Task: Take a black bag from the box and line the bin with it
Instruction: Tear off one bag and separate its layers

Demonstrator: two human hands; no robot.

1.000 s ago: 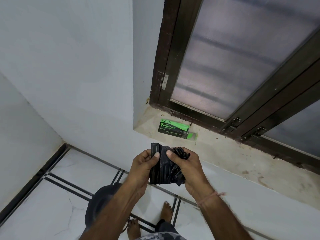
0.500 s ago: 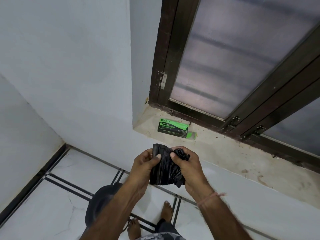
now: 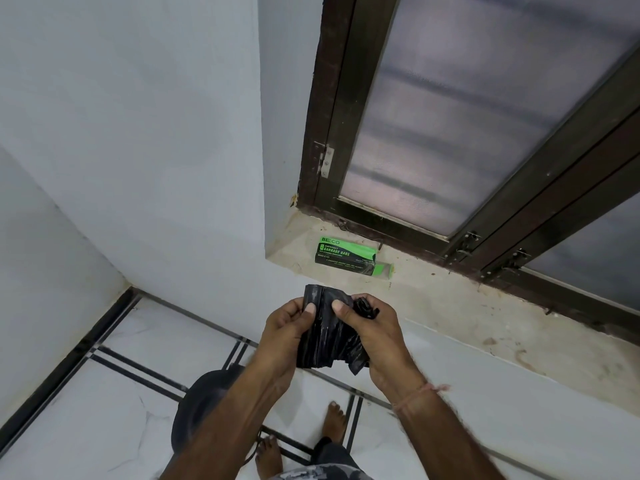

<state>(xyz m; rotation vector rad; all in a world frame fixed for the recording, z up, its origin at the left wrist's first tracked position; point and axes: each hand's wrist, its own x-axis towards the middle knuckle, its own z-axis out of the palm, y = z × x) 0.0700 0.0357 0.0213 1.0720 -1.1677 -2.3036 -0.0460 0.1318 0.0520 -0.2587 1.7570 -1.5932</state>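
A folded, crumpled black bag is held up in front of me by both hands. My left hand pinches its left edge with the thumb on top. My right hand grips its right side, and a bunched bit of bag sticks out above the fingers. The green and black garbage bag box lies on the stone window sill beyond my hands, its right end flap open. The dark round bin stands on the floor below, partly hidden by my left forearm.
A dark-framed frosted window rises above the sill. White walls meet in a corner at left. The floor is white tile with dark strips. My bare feet stand just right of the bin.
My thumbs have shifted slightly on the bag, pulling its top edges a little apart. The hands stay in the same place.
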